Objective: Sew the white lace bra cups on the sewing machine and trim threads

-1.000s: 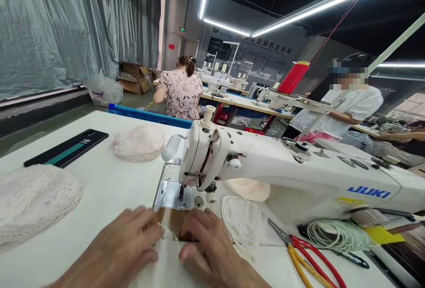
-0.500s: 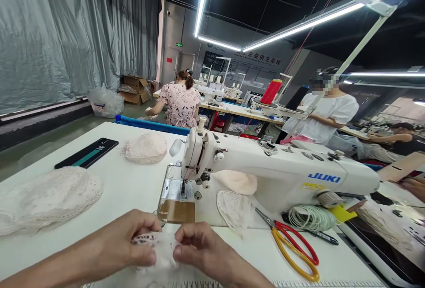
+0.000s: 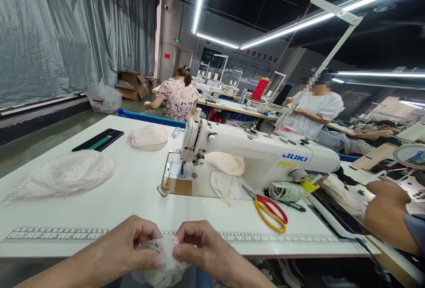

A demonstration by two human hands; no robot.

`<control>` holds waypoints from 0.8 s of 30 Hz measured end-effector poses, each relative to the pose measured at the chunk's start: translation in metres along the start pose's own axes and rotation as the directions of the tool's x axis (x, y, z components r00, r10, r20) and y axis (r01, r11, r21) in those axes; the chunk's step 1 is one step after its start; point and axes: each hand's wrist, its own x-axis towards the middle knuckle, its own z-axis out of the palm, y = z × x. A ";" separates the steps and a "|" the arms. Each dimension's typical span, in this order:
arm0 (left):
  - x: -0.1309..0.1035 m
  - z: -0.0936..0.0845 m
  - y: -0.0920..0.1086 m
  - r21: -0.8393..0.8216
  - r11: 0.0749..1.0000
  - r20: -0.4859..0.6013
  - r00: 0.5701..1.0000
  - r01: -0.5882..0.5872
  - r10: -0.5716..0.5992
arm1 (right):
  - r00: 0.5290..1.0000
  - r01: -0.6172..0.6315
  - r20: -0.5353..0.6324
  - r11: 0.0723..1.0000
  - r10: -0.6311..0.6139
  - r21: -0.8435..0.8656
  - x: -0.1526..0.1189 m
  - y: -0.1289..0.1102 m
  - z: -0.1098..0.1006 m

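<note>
Left hand [image 3: 141, 243]: showing at lower centre, the forearm slanting up from the lower-left corner. Fingers are curling inward and downward, the thumb is pointing right beneath them; the grip is narrow, pinching the cloth's left side.

Right hand [image 3: 199, 246]: showing just right of it, the forearm slanting up from the bottom edge, right of centre. Fingers are bending toward the palm, the thumb is pointing left; this grip too is narrow, pinching the cloth's right side. The two thumb tips are facing each other, slightly apart.

Cloth [image 3: 166, 265]: one, white, eyelet-holed, crumpled; hanging between and below both hands at bottom centre, overlapping the front edge of the table [image 3: 133, 204] in view.

Ruler [image 3: 49, 233]: running along that edge, passing behind the hands.

Sewing machine [image 3: 245, 142]: white, standing at centre to right, beyond the hands.

Lace piece [image 3: 224, 186]: lying under the machine arm, right of centre.

Scissors [image 3: 272, 212]: red and yellow handles, resting at lower right, touching neither hand.

Cord [image 3: 287, 192]: pale green, coiling just above the scissors.

Lace pile [image 3: 73, 173]: lying at middle left.

Phone-like slab [image 3: 99, 140]: black and teal, lying above the pile.
</note>
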 end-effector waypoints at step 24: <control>-0.021 0.016 -0.036 -0.318 0.931 0.087 0.983 0.179 -0.160 | 0.938 -0.134 0.306 0.984 0.165 -0.121 -0.029 0.006 -0.011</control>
